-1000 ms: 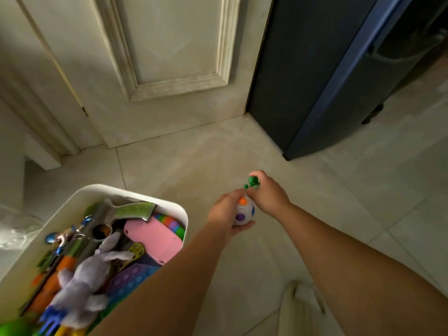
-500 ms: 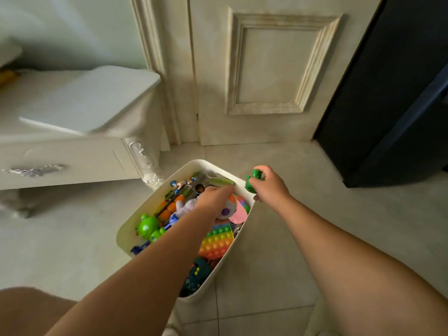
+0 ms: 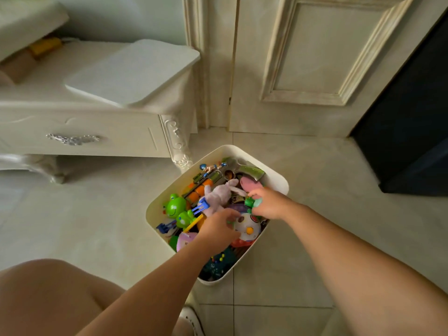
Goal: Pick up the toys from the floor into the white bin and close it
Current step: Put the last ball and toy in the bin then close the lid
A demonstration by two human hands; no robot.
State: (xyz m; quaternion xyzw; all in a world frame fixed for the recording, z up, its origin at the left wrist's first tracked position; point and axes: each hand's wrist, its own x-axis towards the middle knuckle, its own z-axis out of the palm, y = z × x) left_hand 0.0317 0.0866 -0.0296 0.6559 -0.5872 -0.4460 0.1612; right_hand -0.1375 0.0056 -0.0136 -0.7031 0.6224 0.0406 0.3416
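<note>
The white bin [image 3: 278, 177] is standing open-topped on the tiled floor [image 3: 97, 214], brimming with two green frog toys [image 3: 175, 206], a lilac plush rabbit [image 3: 219, 194], a toy gun [image 3: 242, 167] and other bright pieces. The left hand [image 3: 218, 227] is touching a white ball with coloured dots [image 3: 247, 226] lying on the heap, though motion blur hides whether it is gripping it. The right hand [image 3: 269, 203] is pinching a small green toy [image 3: 249, 202] over the bin's contents.
</note>
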